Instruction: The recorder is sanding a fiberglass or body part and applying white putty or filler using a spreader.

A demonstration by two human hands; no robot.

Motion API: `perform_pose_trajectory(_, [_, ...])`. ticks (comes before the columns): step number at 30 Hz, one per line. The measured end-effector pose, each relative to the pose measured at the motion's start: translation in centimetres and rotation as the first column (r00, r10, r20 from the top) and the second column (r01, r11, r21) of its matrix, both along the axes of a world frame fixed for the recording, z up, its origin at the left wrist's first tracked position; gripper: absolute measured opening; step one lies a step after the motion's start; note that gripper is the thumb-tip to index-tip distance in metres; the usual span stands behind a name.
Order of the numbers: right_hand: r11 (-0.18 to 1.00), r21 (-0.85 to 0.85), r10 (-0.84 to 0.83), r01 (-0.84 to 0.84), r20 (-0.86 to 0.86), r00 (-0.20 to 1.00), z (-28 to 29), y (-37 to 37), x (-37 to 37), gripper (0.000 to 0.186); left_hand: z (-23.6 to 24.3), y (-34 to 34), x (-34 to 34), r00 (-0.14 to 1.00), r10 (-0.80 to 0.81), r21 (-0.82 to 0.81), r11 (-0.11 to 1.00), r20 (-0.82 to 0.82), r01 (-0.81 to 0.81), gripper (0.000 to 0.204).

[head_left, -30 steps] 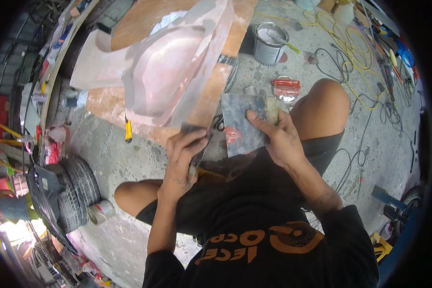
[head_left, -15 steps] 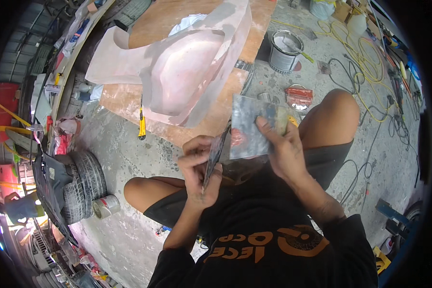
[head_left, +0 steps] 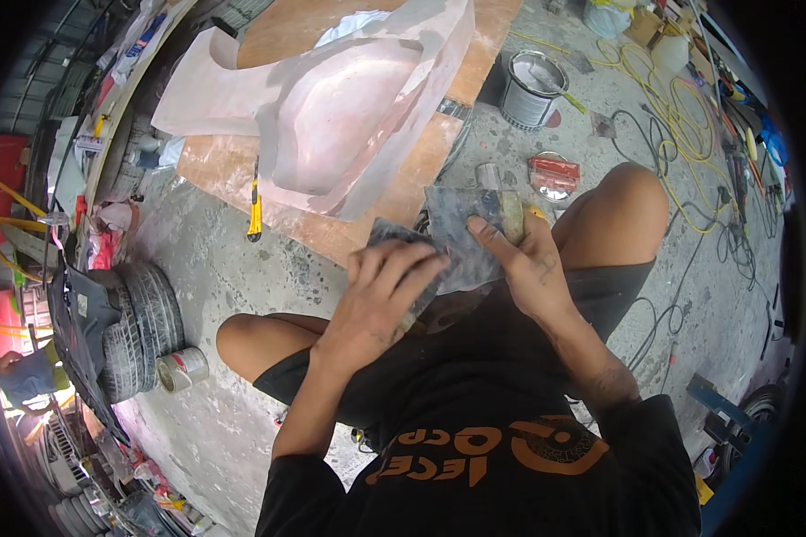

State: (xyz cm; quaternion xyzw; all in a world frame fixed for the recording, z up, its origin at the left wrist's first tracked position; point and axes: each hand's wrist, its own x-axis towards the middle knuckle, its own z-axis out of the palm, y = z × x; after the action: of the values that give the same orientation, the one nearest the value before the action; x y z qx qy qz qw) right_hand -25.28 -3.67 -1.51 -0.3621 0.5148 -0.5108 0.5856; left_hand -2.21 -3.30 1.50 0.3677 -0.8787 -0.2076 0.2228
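My right hand [head_left: 530, 267] grips a flat grey putty spreader [head_left: 455, 217] by its thicker yellowish edge, with the thumb lying on its face. Over the lower left of that sheet, my left hand [head_left: 378, 295] curls round a darker, smudged spreader [head_left: 387, 234], its back turned up. The two spreaders overlap and seem to touch, though the left fingers hide where they meet. Beyond my hands, a large moulded panel [head_left: 210, 94] with pink and grey patches lies on a plywood board [head_left: 219, 183].
An open can [head_left: 527, 107] with a stick in it stands beyond my right knee, near a round lid [head_left: 553, 177] with a red block on it. A yellow cutter knife [head_left: 255, 210] lies by the board. Tyres [head_left: 152, 309] and a small can [head_left: 183, 369] are at left; cables [head_left: 658, 107] at right.
My left hand has turned over, palm down, and moved right, bringing its spreader from upright to flat against the other one. The reddish smear on the right spreader no longer shows.
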Motion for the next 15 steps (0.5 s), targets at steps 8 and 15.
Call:
perform_pose_trajectory(8, [0.993, 0.117, -0.048, 0.012, 0.313, 0.948, 1.7, 0.3, -0.8, 0.029, -2.0, 1.5, -0.5, 0.992, -0.009, -0.028, 1.0, -0.123, 0.005, 0.07])
perform_pose_trajectory(15, [0.998, 0.046, 0.034, -0.038, 0.085, 0.996, 1.0, -0.1, -1.9, 0.027, -4.9, 0.3, 1.1, 0.985, 0.156, 0.057, 0.987, -0.071, -0.152, 0.07])
